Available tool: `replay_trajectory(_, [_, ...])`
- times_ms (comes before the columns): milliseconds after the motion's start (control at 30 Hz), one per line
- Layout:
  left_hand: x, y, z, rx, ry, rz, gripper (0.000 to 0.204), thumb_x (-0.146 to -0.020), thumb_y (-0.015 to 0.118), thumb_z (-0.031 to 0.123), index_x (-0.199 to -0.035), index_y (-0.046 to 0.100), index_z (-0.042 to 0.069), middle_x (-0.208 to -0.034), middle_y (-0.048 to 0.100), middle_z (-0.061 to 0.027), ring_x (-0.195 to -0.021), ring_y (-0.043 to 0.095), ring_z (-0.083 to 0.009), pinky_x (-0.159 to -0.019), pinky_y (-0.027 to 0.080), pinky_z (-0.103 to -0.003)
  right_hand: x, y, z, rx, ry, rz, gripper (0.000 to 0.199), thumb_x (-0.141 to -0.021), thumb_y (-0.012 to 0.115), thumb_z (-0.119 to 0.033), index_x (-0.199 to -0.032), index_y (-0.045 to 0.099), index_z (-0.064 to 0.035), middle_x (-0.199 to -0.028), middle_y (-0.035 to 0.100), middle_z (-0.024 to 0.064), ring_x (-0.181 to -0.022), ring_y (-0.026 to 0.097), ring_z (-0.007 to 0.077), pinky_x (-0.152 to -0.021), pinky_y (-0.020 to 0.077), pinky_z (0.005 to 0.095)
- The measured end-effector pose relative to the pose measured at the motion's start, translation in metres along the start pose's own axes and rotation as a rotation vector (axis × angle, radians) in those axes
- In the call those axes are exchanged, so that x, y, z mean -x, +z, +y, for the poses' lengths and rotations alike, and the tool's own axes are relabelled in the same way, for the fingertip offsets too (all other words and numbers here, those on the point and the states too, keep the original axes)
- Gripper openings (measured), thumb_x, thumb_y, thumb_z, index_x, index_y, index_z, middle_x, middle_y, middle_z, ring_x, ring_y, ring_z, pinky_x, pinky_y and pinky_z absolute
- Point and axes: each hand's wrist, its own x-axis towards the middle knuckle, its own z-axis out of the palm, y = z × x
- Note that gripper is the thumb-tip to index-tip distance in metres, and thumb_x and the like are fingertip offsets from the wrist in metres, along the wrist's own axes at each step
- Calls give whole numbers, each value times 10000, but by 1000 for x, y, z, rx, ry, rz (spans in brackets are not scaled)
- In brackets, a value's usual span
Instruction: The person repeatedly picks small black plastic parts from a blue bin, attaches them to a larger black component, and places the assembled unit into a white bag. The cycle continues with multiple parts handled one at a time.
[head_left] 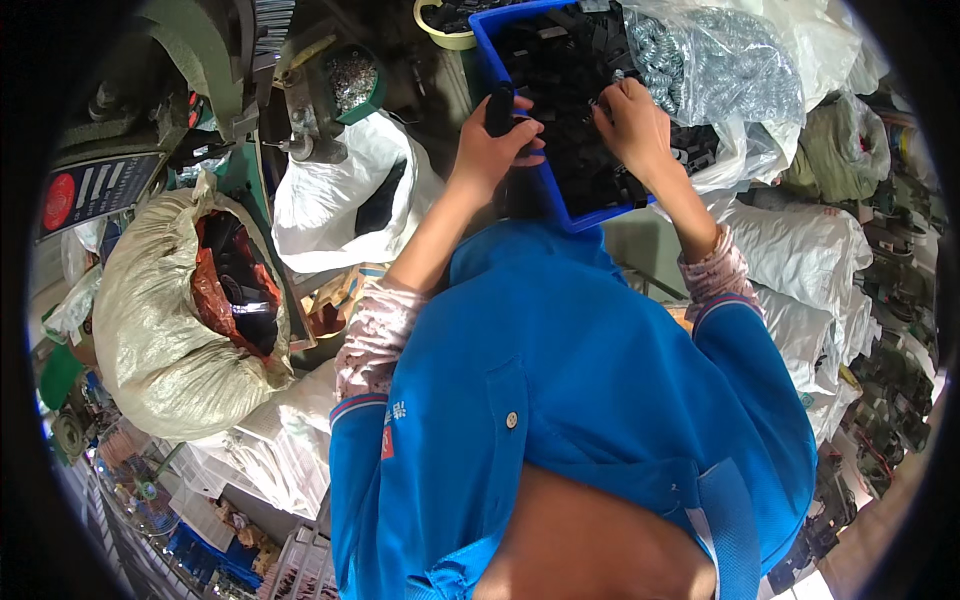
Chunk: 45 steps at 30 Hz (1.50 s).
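My left hand (490,150) is wrapped round an elongated black part (499,108) with a rounded end, at the left rim of a blue bin (556,190). Many small black parts (560,70) fill this bin. Over its middle is my right hand (636,128), fingers curled together among the parts. A small shiny bit shows by its fingertips, too small to name. Just beyond that hand, a clear plastic bag (715,65) of metal coil springs lies on the bin's right side.
Left of the bin stands an open white sack (330,205) with something dark inside. A larger pale sack (150,320) holds black parts. A green tray (362,100) contains small metal pieces near a machine (195,50). White sacks (795,245) are stacked on the right.
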Motion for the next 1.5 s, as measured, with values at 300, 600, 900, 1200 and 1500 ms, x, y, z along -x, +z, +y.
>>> replay_trajectory(300, [-31,33,4,-105,210,-225,241,-840,692,103,-1057,635,12,-968,651,-55,-855,632,-134,-725,571,-295,4,-29,-3,-1205,359,-196,222,-944,558,-136,-1031,604,62,-850,669,92,-741,657,154,-648,550,260])
replay_trajectory(600, [-23,36,2,-260,174,-244,199,-847,690,125,-996,632,7,-838,659,-46,-735,638,-110,-634,545,-250,10,-25,7,-1314,494,-212,183,-886,635,-96,-991,641,54,-899,673,118,-742,664,169,-670,565,269])
replay_trajectory(900, [-24,32,-2,121,-87,-88,184,-849,653,165,-967,638,24,-819,645,-67,-687,613,-154,-598,515,-285,16,-19,-12,-926,115,-30,182,-850,624,2,-1029,651,15,-924,675,97,-857,656,178,-731,545,269])
replay_trajectory(1200, [-16,32,3,126,-46,-156,193,-844,676,167,-994,630,54,-816,624,-37,-709,619,-156,-618,513,-283,8,-17,-5,-732,-118,-59,217,-833,606,63,-1040,619,-1,-982,618,119,-866,649,227,-756,522,285])
replay_trajectory(1500, [-24,14,-5,246,-285,-8,211,-832,706,230,-913,639,47,-798,639,-52,-663,612,-139,-551,497,-267,4,-23,3,-402,-423,161,256,-814,621,35,-1056,604,-48,-1081,590,114,-978,611,309,-774,529,315])
